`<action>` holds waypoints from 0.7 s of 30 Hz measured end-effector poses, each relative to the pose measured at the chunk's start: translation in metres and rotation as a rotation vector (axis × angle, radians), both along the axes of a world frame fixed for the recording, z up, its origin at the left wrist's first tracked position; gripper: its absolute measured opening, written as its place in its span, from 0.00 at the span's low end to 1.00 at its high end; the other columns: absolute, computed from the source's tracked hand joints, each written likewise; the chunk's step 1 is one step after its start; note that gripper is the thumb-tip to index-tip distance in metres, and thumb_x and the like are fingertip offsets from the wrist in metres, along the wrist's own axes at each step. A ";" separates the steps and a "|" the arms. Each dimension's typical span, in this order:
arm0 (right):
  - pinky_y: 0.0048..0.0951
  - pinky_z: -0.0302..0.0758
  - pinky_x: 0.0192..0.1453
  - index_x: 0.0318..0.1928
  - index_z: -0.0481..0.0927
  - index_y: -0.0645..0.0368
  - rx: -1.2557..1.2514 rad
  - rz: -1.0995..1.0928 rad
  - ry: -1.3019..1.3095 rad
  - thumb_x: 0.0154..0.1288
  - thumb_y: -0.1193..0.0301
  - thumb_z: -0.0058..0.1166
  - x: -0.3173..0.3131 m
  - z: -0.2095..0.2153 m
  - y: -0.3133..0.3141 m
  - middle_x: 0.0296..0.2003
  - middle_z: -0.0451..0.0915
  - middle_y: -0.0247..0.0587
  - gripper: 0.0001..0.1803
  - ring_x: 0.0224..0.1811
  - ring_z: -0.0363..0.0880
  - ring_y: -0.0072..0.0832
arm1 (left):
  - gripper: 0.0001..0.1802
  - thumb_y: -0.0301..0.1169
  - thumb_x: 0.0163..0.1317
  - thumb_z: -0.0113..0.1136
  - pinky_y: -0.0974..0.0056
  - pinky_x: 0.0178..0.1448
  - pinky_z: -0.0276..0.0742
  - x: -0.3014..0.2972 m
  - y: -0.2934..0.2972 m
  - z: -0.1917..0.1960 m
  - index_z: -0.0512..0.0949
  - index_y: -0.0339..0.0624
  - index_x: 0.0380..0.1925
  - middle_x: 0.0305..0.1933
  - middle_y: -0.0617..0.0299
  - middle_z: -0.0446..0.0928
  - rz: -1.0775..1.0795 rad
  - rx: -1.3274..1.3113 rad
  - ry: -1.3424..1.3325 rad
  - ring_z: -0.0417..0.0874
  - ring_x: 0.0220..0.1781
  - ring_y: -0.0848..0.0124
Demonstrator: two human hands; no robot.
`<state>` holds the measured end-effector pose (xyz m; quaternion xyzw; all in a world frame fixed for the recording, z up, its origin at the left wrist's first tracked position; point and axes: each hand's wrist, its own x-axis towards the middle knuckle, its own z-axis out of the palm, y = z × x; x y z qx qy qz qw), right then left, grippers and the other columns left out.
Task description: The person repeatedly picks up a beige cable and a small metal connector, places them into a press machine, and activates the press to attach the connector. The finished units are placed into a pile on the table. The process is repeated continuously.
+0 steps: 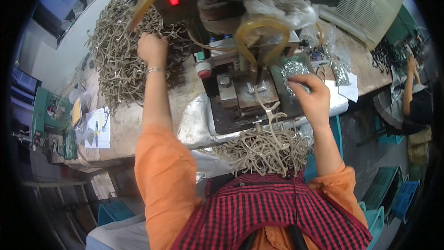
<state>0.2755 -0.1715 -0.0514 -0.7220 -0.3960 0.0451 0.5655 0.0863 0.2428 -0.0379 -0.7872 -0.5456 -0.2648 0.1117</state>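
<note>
Head view: left hand (152, 50), right hand (313, 98), 1 press (215, 10)
Left at 1 big hook heap (121, 60) on the desk (124, 133), right by 1 batch of silver bits (294, 68); 1 small hook heap (263, 153) in front of press, hooks too many to count; both grips: can't tell if apart or clamped

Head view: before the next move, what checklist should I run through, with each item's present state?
1. Left hand away from the machine's middle: ok, it is at the large pile of metal parts.
2. Right hand away from it too: ok, it is beside the small shiny pieces.
3. Small piece in the right hand's grip: cannot tell.
4. Forked part seated squarely: cannot tell, its far end is unclear.
5. Red button uncovered: ok.
6. Space before the machine clear: not ok, a second pile fills it.
</note>
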 end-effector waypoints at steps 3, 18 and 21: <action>0.27 0.78 0.53 0.45 0.86 0.65 0.014 0.177 0.031 0.60 0.76 0.68 -0.009 0.029 0.031 0.39 0.87 0.38 0.12 0.44 0.84 0.25 | 0.11 0.40 0.57 0.72 0.48 0.51 0.79 -0.033 -0.024 -0.015 0.89 0.43 0.29 0.40 0.52 0.81 -0.202 0.041 -0.017 0.84 0.48 0.51; 0.24 0.77 0.60 0.67 0.69 0.69 0.330 0.299 0.694 0.60 0.84 0.65 -0.054 0.029 0.055 0.48 0.85 0.41 0.34 0.51 0.82 0.21 | 0.13 0.30 0.72 0.62 0.72 0.36 0.67 -0.103 -0.094 -0.006 0.83 0.31 0.49 0.33 0.66 0.80 -0.455 -0.808 -0.467 0.72 0.31 0.79; 0.25 0.75 0.62 0.65 0.74 0.68 0.290 0.295 0.540 0.62 0.82 0.63 -0.055 0.029 0.041 0.54 0.85 0.43 0.30 0.57 0.81 0.24 | 0.09 0.29 0.73 0.63 0.73 0.39 0.71 -0.099 -0.162 -0.022 0.83 0.33 0.45 0.33 0.65 0.79 -0.557 -0.616 -0.937 0.76 0.34 0.77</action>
